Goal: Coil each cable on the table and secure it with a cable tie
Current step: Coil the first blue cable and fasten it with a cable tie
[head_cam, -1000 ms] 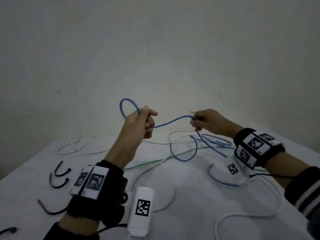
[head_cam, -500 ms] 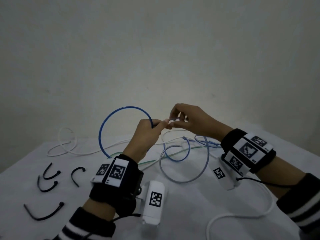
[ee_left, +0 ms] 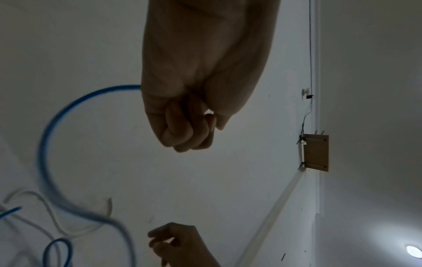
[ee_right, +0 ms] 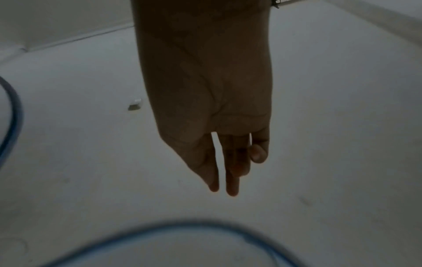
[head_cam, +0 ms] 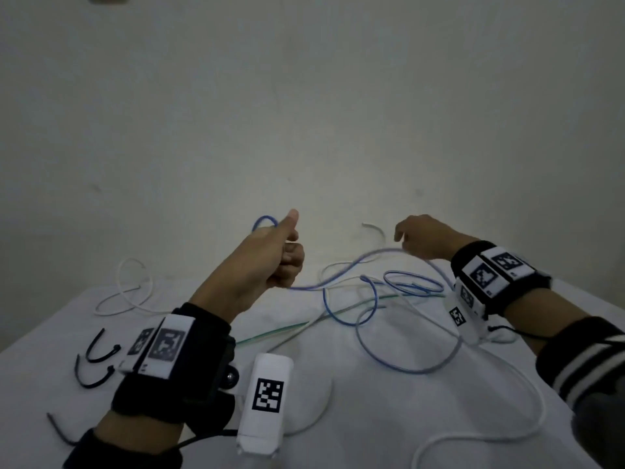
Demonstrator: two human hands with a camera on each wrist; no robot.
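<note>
Pale wall (head_cam: pixel 304 113) — small wooden bracket (ee_left: pixel 316 152), perhaps a shelf — ceiling light (ee_left: pixel 413 250)

Both forearms reach forward above the table (head_cam: pixel 338 434), wrists banded in black. The left hand (head_cam: pixel 270 255) is raised, fingers curled into a fist round the blue cable (head_cam: pixel 324 286), thumb pointing up. The right hand (head_cam: pixel 424 236) hangs to its right, fingers loosely extended and held together, gripping nothing.

Plain room: bare wall (head_cam: pixel 304 113) (scuffed), cloth-covered table (head_cam: pixel 372 418), ceiling light (ee_left: pixel 413 250).
</note>
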